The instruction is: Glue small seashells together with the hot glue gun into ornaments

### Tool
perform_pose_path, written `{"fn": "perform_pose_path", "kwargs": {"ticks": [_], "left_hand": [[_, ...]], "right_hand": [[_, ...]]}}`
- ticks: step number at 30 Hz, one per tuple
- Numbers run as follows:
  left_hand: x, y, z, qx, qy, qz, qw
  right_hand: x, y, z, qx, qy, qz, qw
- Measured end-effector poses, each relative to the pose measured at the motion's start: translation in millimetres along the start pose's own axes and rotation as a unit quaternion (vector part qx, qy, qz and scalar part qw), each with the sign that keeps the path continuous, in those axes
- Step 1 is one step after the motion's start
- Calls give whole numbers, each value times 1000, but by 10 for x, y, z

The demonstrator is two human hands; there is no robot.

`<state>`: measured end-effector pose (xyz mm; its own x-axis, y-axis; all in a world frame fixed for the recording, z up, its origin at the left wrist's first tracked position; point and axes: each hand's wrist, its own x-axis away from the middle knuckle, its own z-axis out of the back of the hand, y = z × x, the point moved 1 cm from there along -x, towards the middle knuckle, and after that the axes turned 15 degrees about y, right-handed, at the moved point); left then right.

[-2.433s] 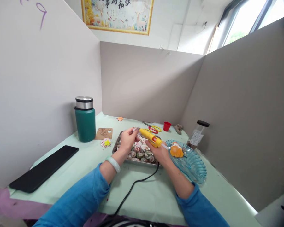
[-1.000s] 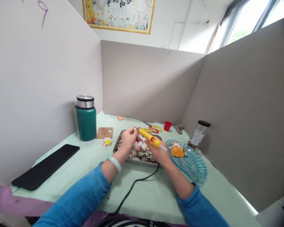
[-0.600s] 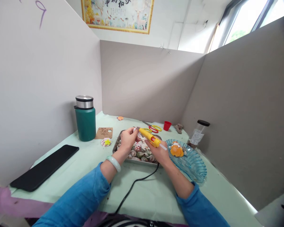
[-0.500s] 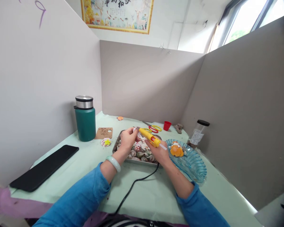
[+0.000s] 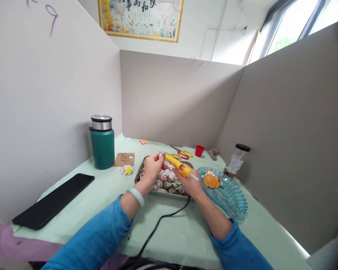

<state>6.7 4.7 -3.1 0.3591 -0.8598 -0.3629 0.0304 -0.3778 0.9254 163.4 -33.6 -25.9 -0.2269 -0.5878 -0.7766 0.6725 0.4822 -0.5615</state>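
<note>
My right hand [image 5: 190, 183] is closed round a yellow glue gun [image 5: 177, 164] with a clear glue stick poking from its rear end. The nozzle points up and left, close to the fingertips of my left hand [image 5: 153, 166]. That hand is pinched on something small that I cannot make out, mostly covered by the fingers. Both hands are over a metal tray [image 5: 169, 195] filled with shells [image 5: 169, 185]. From under the right hand a black cord [image 5: 160, 221] runs towards me across the table.
Right of the tray lies a blue glass plate [image 5: 233, 202] with orange pieces [image 5: 211, 181]. A jar [image 5: 236, 160], red cup [image 5: 199, 150] and scissors [image 5: 183, 154] are farther back. On the left are a green flask [image 5: 102, 148], cardboard [image 5: 124, 159], a flower-decorated disc [image 5: 126, 170] and a black slab [image 5: 55, 200].
The whole view has shifted slightly downward and right. Both hands keep nearly the same pose, with the glue gun nozzle still at the left fingertips.
</note>
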Motion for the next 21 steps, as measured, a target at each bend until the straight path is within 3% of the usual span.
{"fn": "perform_pose_path", "kwargs": {"ticks": [11, 21], "left_hand": [[-15, -27, -5, 7, -3, 4, 1000], [-2, -1, -2, -9, 12, 3, 1000]], "right_hand": [[7, -3, 12, -12, 19, -11, 1000], [36, 28, 0, 40, 23, 61, 997]]}}
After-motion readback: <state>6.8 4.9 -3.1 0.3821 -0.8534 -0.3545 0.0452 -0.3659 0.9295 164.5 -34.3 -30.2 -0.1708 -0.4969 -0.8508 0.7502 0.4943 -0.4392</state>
